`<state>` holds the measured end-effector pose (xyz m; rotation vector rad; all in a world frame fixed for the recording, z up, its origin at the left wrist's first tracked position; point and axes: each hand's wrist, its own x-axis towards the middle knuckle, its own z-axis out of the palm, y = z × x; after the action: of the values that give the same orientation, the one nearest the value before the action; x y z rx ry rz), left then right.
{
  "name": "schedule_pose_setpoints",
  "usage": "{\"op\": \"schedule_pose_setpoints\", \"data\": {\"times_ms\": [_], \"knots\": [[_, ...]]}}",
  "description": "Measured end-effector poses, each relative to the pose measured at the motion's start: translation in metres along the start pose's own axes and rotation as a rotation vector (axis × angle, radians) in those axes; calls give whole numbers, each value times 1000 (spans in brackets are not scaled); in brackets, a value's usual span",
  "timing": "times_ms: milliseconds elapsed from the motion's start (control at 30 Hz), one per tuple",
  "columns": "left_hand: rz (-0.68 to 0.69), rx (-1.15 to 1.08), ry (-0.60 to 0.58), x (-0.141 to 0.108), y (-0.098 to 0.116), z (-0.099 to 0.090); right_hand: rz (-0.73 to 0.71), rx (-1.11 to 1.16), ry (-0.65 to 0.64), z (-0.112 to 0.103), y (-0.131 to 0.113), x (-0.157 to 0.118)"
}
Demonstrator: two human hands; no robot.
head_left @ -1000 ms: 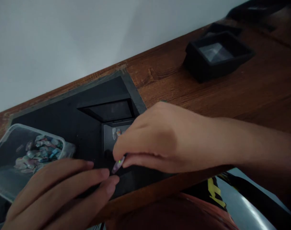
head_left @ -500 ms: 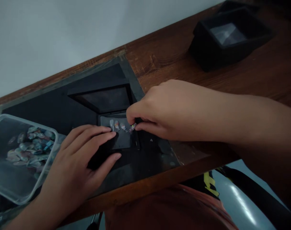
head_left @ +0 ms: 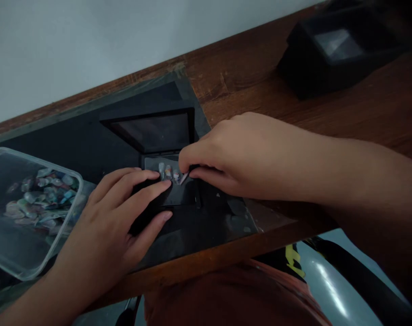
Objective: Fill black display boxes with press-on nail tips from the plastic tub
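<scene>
A small black box (head_left: 180,198) lies on the dark mat, its hinged lid (head_left: 153,131) with a clear window raised at the back. Inside, several decorated false nails (head_left: 168,172) form a row on a grey lining. My right hand (head_left: 222,156) pinches one false nail (head_left: 184,178) between thumb and index finger at the right end of this row, tilted edge-on. My left hand (head_left: 117,213) rests over the box's left side with fingers spread. Two of its fingertips are beside the leftmost nails, and its thumb lies near the front edge.
At left stands a clear plastic tub (head_left: 79,188) with many loose false nails (head_left: 49,201) in it. A dark mat (head_left: 73,120) covers part of the wooden table (head_left: 239,81). A black open container (head_left: 314,68) sits at the back right, near the wall.
The nail in my right fingers has turned edge-on and sits closer to the row. My left hand stays almost where it was on the box. The view has shifted slightly.
</scene>
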<state>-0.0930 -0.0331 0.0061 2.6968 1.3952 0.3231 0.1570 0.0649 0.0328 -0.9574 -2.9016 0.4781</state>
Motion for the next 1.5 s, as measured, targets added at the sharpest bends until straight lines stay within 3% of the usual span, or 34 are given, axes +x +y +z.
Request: {"op": "schedule_pose_setpoints", "data": {"times_ms": [333, 500, 867, 1267, 1500], "knots": [[23, 17, -31, 3, -1, -1, -87, -4, 32, 3, -5, -1], [21, 19, -50, 3, -2, -2, -43, -13, -46, -4, -8, -1], [20, -7, -27, 0, -4, -5, 45, -60, -58, -8, -10, -2], [28, 17, -22, 1, -3, -5, -51, -75, 32, -1, 0, -7], [46, 45, -27, 1, -2, -6, -25, 23, 64, -1, -3, -11]]}}
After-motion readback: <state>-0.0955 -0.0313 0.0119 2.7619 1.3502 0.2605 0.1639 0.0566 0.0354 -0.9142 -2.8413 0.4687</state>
